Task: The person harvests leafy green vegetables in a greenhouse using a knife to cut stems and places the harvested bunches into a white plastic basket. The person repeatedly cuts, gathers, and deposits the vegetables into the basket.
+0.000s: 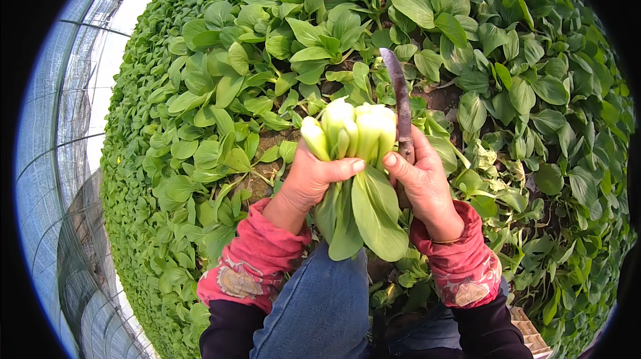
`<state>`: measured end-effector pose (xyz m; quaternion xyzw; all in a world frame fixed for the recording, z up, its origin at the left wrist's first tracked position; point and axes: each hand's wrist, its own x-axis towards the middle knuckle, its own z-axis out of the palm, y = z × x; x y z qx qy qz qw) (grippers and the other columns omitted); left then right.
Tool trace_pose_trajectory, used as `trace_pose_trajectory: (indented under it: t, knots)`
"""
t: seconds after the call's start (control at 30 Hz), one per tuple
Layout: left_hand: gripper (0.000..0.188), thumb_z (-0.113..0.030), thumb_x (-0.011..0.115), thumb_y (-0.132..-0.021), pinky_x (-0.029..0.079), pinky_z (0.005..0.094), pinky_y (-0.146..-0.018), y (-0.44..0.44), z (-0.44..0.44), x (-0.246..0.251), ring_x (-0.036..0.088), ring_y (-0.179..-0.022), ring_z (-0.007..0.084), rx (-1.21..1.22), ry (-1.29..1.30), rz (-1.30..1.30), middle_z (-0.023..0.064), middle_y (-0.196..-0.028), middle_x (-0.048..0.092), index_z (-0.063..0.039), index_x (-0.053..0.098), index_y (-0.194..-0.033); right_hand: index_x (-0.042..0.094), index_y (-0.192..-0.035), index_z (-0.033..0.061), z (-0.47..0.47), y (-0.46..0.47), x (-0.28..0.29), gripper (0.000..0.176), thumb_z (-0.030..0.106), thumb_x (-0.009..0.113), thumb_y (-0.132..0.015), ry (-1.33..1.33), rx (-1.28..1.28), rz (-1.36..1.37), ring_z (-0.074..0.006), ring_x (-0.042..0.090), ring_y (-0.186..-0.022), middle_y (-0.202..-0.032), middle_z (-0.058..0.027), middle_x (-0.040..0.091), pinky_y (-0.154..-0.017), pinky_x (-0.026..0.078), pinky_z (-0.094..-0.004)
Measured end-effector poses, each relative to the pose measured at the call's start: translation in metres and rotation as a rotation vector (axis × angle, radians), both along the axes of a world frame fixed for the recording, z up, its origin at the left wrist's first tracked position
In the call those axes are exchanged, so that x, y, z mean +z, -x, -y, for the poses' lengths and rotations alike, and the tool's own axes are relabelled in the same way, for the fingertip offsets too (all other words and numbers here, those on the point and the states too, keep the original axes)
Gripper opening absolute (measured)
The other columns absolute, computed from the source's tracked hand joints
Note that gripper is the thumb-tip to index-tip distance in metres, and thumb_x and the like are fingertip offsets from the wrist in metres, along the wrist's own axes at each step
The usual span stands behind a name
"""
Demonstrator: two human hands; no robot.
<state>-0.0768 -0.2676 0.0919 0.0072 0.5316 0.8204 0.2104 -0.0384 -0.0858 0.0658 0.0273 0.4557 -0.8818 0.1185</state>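
A bunch of bok choy [368, 133] is held stem ends up, pale bases away from me and green leaves hanging toward my knee. My left hand [315, 171] grips it from the left, thumb across the stalks. Against its right side rests my right hand [418, 173], thumb on the stalks. The same hand also holds a sickle [402, 93], whose curved, dark blade points away from me past the cut bases. Most of the sickle's handle is hidden by the fingers.
Dense growing bok choy [310, 53] surrounds me. Wilted, yellowish leaves [501, 168] lie on the right. Bare soil [440, 97] shows beyond the blade. A cream plastic crate [530, 331] stands at the lower right. Greenhouse film on a frame [55, 123] curves along the left.
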Motion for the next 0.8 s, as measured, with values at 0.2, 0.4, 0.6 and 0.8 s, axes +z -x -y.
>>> trace_pose_trajectory:
  t: [0.2, 0.4, 0.6, 0.8]
  knots:
    - [0.079, -0.005, 0.076, -0.063, 0.049, 0.0320, -0.091, 0.084, 0.068, 0.031, 0.064, -0.096, 0.0210, -0.204, 0.842, -0.331, 0.0103, -0.108, 0.066, 0.001, 0.044, -0.136, 0.040, -0.126, 0.0052, 0.004, 0.017, -0.040, 0.036, 0.028, 0.049, -0.100, -0.260, -0.019, 0.198, -0.0069, 0.047, -0.052, -0.085, 0.0001, 0.049, -0.043, 0.042, -0.0214]
    - [0.121, -0.019, 0.081, -0.060, 0.050, 0.0427, -0.078, 0.183, -0.012, -0.030, 0.065, -0.088, 0.0373, -0.950, 1.763, -0.500, 0.0220, -0.098, 0.067, -0.017, 0.004, -0.153, 0.043, -0.129, 0.0035, 0.030, 0.046, -0.080, 0.036, 0.025, 0.048, -0.100, -0.299, -0.057, 0.320, -0.0098, 0.049, -0.047, -0.075, -0.0018, 0.050, -0.039, 0.042, -0.0251]
    - [0.101, -0.024, 0.082, -0.060, 0.052, 0.0405, -0.079, 0.231, 0.030, -0.054, 0.066, -0.091, 0.0328, -0.850, 2.117, -0.481, 0.0178, -0.099, 0.069, -0.004, 0.030, -0.144, 0.047, -0.124, -0.0011, 0.055, 0.103, -0.101, 0.036, 0.021, 0.051, -0.096, -0.474, -0.006, 0.249, -0.0224, 0.059, -0.062, -0.078, -0.0115, 0.059, -0.057, 0.049, -0.0362]
    - [0.084, -0.023, 0.079, -0.057, 0.052, 0.0415, -0.079, 0.204, 0.095, -0.071, 0.065, -0.091, 0.0344, -0.645, 1.958, -0.492, 0.0175, -0.097, 0.068, -0.008, 0.045, -0.133, 0.054, -0.116, -0.0054, 0.073, 0.158, -0.136, 0.034, 0.019, 0.053, -0.092, -0.674, 0.043, 0.188, -0.0293, 0.063, -0.060, -0.077, -0.0182, 0.063, -0.060, 0.050, -0.0412]
